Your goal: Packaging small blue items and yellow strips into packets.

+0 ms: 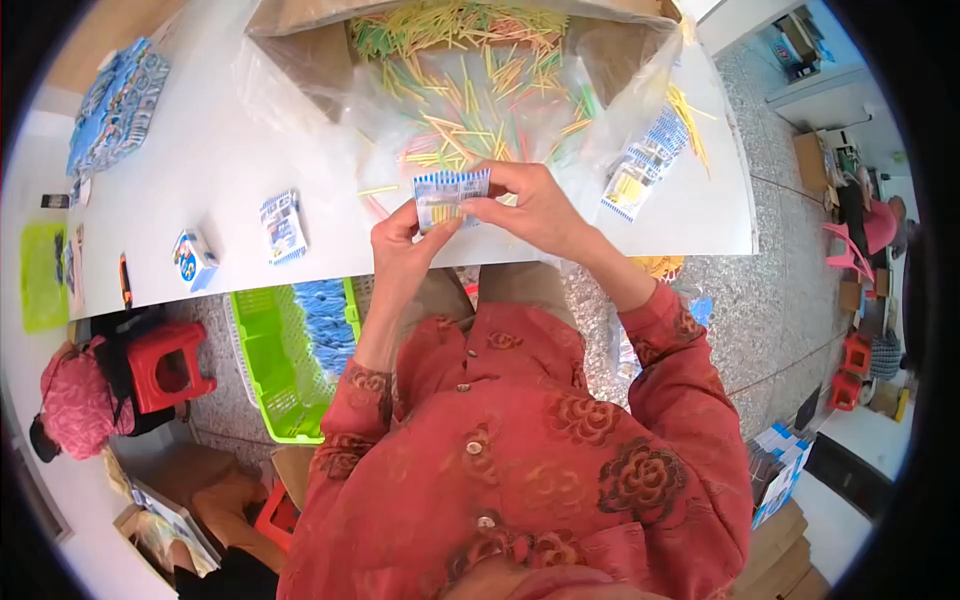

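Note:
Between my two hands is a small packet point(450, 195) with blue-striped edges, and pale yellow sticks show through its front. My left hand point(402, 248) pinches its lower left side, thumb in front. My right hand point(532, 208) grips the right edge with thumb and fingers. Just beyond, thin yellow, green and pink sticks point(470, 85) spill from a plastic-lined cardboard box point(305, 60). To the right lies a longer filled packet point(640, 175), with loose yellow sticks beside it. Another packet point(284, 228) lies flat to the left.
A small blue-and-white box point(194, 260) and a box cutter point(125, 280) lie on the white table point(340, 262). Stacked blue packets point(118, 105) sit far left. Below the table edge stands a green crate point(262, 360). A person in pink point(85, 400) is beside a red stool point(168, 368).

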Tool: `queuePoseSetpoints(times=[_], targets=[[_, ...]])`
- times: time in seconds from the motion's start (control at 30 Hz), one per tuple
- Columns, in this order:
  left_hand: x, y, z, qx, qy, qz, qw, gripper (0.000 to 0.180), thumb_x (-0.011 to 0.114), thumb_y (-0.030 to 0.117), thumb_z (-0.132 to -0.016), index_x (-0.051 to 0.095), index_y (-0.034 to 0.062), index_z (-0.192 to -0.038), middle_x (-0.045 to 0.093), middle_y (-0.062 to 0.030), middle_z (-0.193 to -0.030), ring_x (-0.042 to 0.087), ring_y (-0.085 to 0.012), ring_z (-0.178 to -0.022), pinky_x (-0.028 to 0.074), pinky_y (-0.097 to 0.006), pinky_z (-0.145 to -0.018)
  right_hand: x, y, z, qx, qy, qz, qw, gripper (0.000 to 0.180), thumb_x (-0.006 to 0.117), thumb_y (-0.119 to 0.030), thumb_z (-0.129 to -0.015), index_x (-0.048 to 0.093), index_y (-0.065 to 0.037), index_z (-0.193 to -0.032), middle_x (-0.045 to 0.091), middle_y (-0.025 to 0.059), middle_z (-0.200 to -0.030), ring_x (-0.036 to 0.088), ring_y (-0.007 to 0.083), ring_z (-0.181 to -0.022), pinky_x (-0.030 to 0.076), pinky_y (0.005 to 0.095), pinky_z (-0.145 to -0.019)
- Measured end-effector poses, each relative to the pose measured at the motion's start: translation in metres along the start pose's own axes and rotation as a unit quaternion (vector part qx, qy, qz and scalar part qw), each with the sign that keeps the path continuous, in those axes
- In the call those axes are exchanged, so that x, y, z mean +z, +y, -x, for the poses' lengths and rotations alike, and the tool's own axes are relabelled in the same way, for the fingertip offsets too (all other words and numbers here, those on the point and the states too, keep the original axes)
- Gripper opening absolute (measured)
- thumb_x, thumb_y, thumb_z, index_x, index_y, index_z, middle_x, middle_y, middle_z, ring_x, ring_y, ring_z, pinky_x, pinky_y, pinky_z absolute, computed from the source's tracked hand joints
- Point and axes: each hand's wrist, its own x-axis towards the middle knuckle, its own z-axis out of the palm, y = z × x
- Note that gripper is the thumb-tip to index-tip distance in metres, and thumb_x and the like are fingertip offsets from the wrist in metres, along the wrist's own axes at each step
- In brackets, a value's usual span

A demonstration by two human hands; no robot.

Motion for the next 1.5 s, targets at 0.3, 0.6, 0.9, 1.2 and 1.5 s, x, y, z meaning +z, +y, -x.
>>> queuePoseSetpoints(times=[0.3,0.6,0.9,1.2,1.5], targets=[[-0.005,-0.01,0.002,0.0,0.041,0.003,0.999,0.022,0.066,0.003,-0.078,0.064,-0.0009,-0.099,0.064,-0.001,-0.09,0.054,-0.0046,-0.079,0.044,-0.021,-0.07,-0.044,0.024,-0.04,0.039,-0.023,0.079,0.996,0.014,0.059,-0.011,-0.083,0.062,-0.002,-0.093,0.059,0.0041,-0.078,0.053,0.0063,-0.07,0.043,0.0209,-0.062],[-0.019,-0.015,0.001,-0.006,0.087,0.017,0.996,0.021,0.066,0.002,-0.078,0.064,-0.0027,-0.099,0.064,-0.0028,-0.092,0.055,-0.0061,-0.08,0.044,-0.021,-0.072,-0.122,0.102,-0.121,-0.067,0.063,0.578,0.811,0.025,0.054,-0.002,-0.073,0.057,-0.002,-0.098,0.054,0.0146,-0.115,0.059,0.0319,-0.09,0.049,0.0387,-0.077],[-0.032,-0.027,-0.002,-0.004,0.094,0.027,0.995,0.023,0.066,0.004,-0.078,0.063,-0.0017,-0.101,0.064,-0.0013,-0.092,0.052,-0.0043,-0.079,0.041,-0.02,-0.07,-0.116,0.115,-0.161,0.012,-0.075,0.589,0.805,0.027,0.049,-0.008,-0.076,0.05,-0.005,-0.102,0.052,0.0156,-0.106,0.054,0.0323,-0.098,0.047,0.0398,-0.078],[-0.029,-0.019,-0.001,-0.026,0.101,0.021,0.994,0.023,0.065,0.003,-0.078,0.064,-0.0014,-0.101,0.064,-0.0009,-0.091,0.052,-0.0042,-0.08,0.042,-0.02,-0.072,-0.126,0.12,-0.157,-0.162,-0.115,0.692,0.694,0.022,0.04,-0.012,-0.085,0.054,-0.002,-0.099,0.058,0.015,-0.107,0.056,0.0312,-0.097,0.044,0.0396,-0.086],[-0.019,-0.01,0.002,0.034,0.086,0.026,0.995,0.021,0.066,0.003,-0.078,0.065,-0.0004,-0.098,0.065,-0.0008,-0.088,0.054,-0.0041,-0.075,0.044,-0.02,-0.068,-0.097,0.073,-0.113,0.035,0.122,0.29,0.949,0.017,0.062,-0.014,-0.08,0.053,-0.001,-0.073,0.051,0.0027,-0.058,0.048,0.01,-0.053,0.044,0.0257,-0.051]])
